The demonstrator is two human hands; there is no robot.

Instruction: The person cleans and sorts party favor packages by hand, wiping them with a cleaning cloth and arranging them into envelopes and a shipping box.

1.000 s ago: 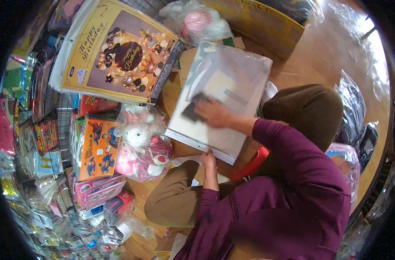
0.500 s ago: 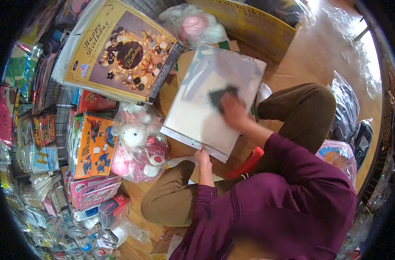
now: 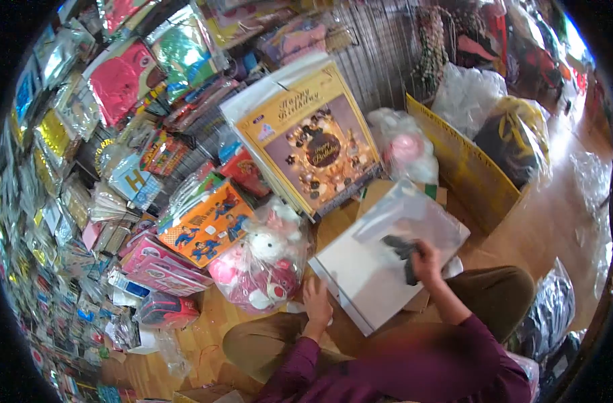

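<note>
Glossy plastic-sleeved packet [image 3: 380, 258] rests tilted on the lap, left hand [image 3: 316, 300] fingers spread steadying its edge, right hand [image 3: 424, 258] fingers pinching a dark cloth [image 3: 399, 250]; hard wiping could slide it floorward.

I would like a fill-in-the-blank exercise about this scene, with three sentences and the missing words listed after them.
1. The right hand presses a dark ____ onto the flat plastic-wrapped pack.
2. The left hand rests at the pack's ____ edge, beside the bag of plush toys.
3. The big yellow-bordered package leaning on the wire rack reads "Happy ____".

Missing words: cloth; near; Birthday
</note>
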